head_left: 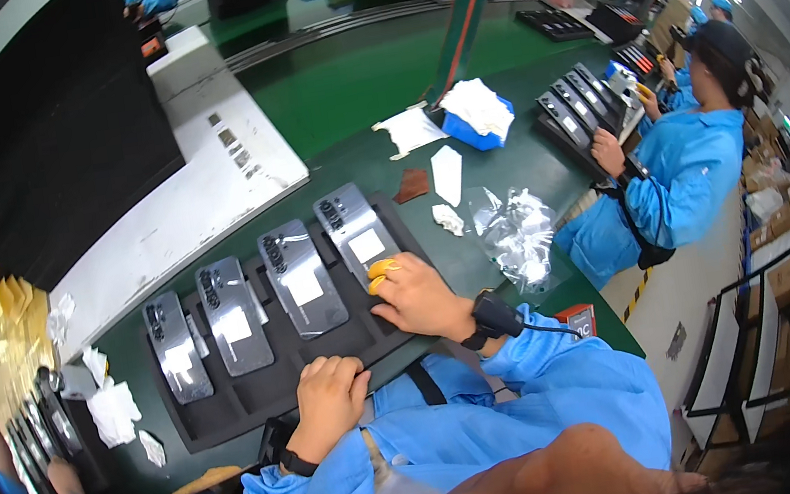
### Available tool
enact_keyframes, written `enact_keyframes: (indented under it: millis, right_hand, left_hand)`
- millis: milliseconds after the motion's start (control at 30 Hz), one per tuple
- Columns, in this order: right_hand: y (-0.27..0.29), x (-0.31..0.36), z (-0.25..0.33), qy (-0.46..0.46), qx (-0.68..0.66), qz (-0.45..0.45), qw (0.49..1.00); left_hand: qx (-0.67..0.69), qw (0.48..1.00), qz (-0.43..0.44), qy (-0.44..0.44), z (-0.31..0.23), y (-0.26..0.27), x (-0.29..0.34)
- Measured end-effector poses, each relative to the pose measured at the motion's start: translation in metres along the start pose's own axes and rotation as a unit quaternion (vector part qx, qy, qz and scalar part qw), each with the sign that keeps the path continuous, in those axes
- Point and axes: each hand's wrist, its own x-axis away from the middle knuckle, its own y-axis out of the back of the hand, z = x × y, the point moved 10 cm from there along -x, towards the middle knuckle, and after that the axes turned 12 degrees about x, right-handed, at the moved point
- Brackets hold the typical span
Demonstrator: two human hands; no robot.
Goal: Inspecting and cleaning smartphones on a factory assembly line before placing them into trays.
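A black foam tray (209,430) lies before me with several dark, glossy rectangular panels in its slots, each bearing a white label and black marks. My right hand (419,296) is closed over the lower end of the rightmost panel (352,225). Yellow covers show at its fingertips, and the palm side is hidden. My left hand (329,403) lies closed over the tray's near rim, its fingers curled together. Left of the right hand sit a second panel (304,285), a third panel (236,320) and, farthest left, another panel (177,348).
Crumpled clear plastic film (518,238), a brown cloth scrap (411,184) and a blue box of white wipes (477,114) lie right of the tray. A white board (216,121) stretches behind it. A co-worker (685,156) handles a similar tray at right; another person's hand (64,478) shows at left.
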Motion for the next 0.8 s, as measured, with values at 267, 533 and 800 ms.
enact_keyframes:
  millis: [267,533,800]
  right_hand:
    - [-0.008,0.001,-0.003,-0.005,-0.018,-0.037,0.999]
    - [-0.001,-0.002,-0.006,-0.028,-0.029,-0.031,0.999]
    - [-0.015,0.003,-0.020,-0.053,-0.059,-0.020,0.997]
  left_hand:
    - [-0.009,0.999,0.018,0.030,0.003,-0.002,-0.001]
    - [-0.006,1.000,0.007,0.018,-0.013,0.005,-0.014]
    - [-0.086,0.992,0.093,-0.023,-0.027,-0.025,-0.042]
